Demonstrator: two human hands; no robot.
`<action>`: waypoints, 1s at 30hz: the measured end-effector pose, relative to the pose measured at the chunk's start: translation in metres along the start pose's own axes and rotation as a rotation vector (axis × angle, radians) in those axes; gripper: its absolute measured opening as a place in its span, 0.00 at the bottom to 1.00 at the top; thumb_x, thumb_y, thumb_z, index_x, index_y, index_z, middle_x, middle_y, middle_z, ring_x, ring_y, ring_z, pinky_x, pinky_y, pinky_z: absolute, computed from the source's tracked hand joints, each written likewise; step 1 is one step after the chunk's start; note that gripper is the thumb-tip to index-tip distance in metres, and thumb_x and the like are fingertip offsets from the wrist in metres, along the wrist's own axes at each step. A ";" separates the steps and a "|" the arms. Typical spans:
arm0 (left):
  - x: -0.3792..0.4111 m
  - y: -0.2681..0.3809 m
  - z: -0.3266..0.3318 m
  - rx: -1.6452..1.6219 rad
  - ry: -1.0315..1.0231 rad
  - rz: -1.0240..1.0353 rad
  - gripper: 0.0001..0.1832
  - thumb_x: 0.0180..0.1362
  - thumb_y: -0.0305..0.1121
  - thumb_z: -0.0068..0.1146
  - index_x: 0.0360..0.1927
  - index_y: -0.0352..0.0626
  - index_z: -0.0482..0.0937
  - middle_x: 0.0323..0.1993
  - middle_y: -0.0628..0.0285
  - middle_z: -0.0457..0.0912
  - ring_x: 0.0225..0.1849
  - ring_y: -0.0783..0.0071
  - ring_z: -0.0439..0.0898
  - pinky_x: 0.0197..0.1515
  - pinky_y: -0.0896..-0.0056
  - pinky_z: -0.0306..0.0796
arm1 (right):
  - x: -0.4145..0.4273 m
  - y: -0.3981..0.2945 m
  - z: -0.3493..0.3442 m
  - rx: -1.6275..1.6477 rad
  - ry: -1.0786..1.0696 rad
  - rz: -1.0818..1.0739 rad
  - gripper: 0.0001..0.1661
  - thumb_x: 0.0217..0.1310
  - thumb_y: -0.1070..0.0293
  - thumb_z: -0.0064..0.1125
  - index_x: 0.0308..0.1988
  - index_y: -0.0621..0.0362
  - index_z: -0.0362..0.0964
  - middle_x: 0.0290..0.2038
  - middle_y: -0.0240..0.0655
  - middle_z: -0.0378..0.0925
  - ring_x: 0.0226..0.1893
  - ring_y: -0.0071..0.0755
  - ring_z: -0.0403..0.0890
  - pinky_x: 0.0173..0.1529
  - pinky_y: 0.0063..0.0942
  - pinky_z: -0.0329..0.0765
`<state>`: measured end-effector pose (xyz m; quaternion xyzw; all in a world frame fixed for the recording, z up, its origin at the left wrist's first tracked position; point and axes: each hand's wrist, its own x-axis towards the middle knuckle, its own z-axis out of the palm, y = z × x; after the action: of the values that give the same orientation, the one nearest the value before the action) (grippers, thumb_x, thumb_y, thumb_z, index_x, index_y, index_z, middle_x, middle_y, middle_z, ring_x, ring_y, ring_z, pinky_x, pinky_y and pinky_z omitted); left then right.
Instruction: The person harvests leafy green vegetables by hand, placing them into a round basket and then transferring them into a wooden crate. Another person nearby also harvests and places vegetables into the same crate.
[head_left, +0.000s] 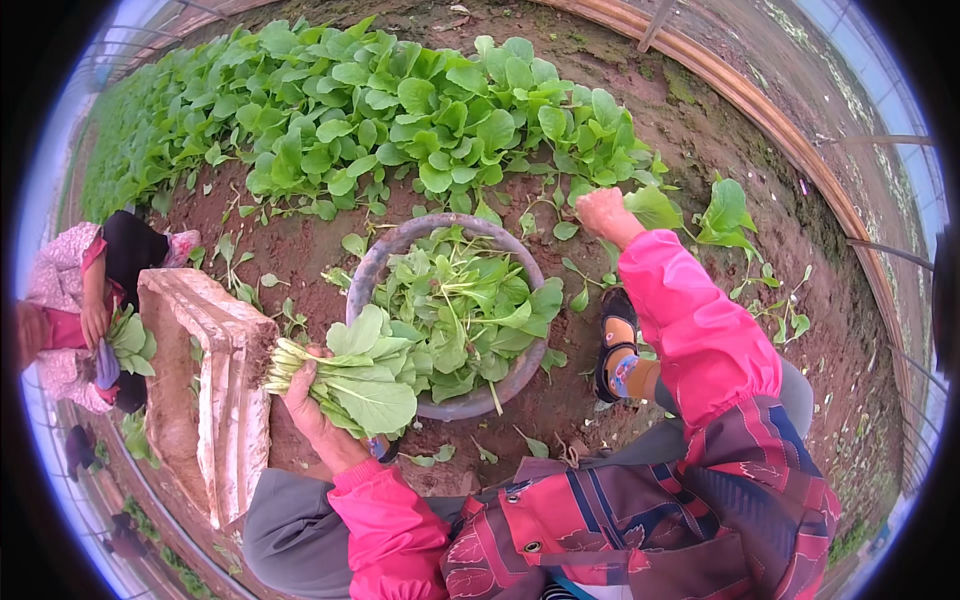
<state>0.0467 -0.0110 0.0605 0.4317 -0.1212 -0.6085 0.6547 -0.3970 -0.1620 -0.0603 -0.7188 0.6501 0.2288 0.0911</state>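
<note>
My left hand (307, 401) is closed around a bunch of leafy greens (367, 375), its pale stems and roots pointing left and its broad leaves to the right. The bunch overlaps the left rim of a round tub (529, 382) that stands on the soil between my feet. Loose leafy greens (465, 300) fill the tub. My right hand (604, 214) is low at the near right end of the growing greens (450, 120), with its fingers curled. A broad leaf (652, 208) shows right beside it; whether the fingers hold a stem is hidden.
A worn white foam crate (236, 420) stands tilted at my left. Beyond it another person (75, 300) crouches, holding greens. A few plants (726, 214) grow apart on the right. A wooden board (795, 142) edges the bed, and small plants dot the soil (300, 240).
</note>
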 end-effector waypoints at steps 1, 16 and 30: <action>-0.001 0.000 0.003 0.003 0.002 0.021 0.12 0.46 0.22 0.50 0.38 0.36 0.70 0.32 0.58 0.74 0.35 0.69 0.73 0.40 0.67 0.70 | -0.006 -0.014 -0.037 0.138 0.073 -0.158 0.12 0.48 0.67 0.51 0.35 0.56 0.74 0.31 0.41 0.78 0.36 0.44 0.78 0.35 0.41 0.72; -0.027 -0.061 0.070 0.155 -0.276 -0.112 0.17 0.38 0.19 0.57 0.36 0.35 0.74 0.27 0.60 0.80 0.28 0.71 0.79 0.36 0.72 0.73 | -0.090 -0.198 -0.155 1.493 0.117 -0.502 0.16 0.55 0.65 0.53 0.38 0.67 0.68 0.32 0.34 0.74 0.34 0.25 0.72 0.39 0.21 0.68; -0.052 -0.047 0.075 0.467 -0.379 -0.047 0.24 0.34 0.17 0.57 0.42 0.35 0.74 0.36 0.65 0.78 0.35 0.76 0.77 0.41 0.74 0.70 | -0.110 -0.191 -0.163 1.694 0.238 -0.576 0.33 0.45 0.79 0.56 0.54 0.69 0.56 0.24 0.30 0.69 0.22 0.20 0.71 0.29 0.17 0.70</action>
<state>-0.0486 0.0099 0.0910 0.4520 -0.3682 -0.6489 0.4890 -0.1822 -0.1071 0.1002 -0.5648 0.4008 -0.4345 0.5759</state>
